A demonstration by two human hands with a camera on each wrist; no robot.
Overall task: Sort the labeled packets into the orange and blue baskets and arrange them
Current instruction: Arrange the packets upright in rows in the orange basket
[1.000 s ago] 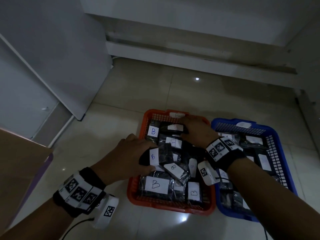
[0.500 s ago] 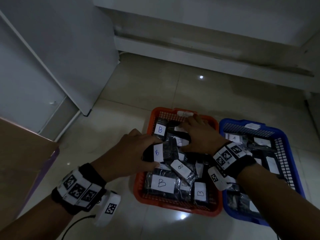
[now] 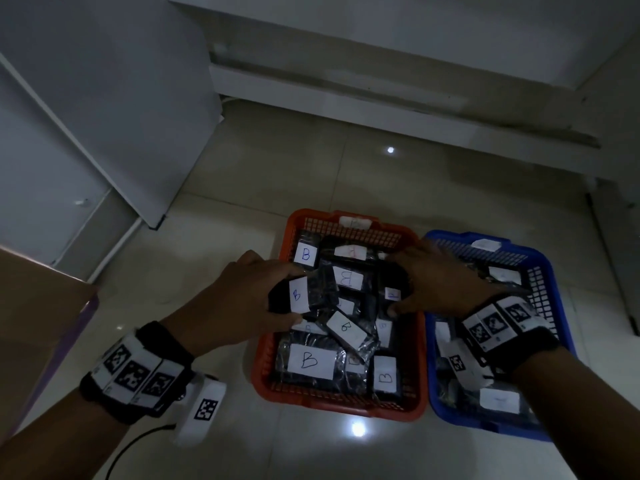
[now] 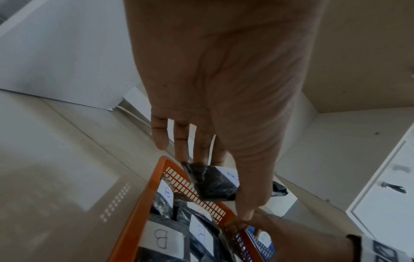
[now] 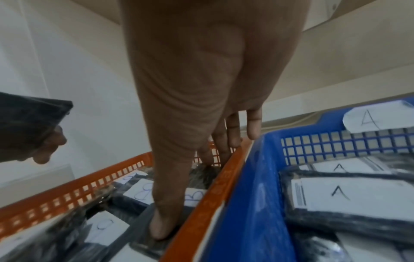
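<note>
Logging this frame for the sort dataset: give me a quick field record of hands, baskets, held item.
left hand: grips a B packet above the orange basket
right hand: fingers straight, pressing packets at the orange basket's right side
orange basket: packets labelled B, loosely piled
blue basket: packets labelled A, A tag on rim
baskets: side by side on tiled floor, orange on the left

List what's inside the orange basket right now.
Orange basket: dark wrapped packets with white labels, every readable one marked B, piled unevenly. Right hand rests on those by the right wall. Left hand holds a B packet above the left edge. Lower layers are covered.
</note>
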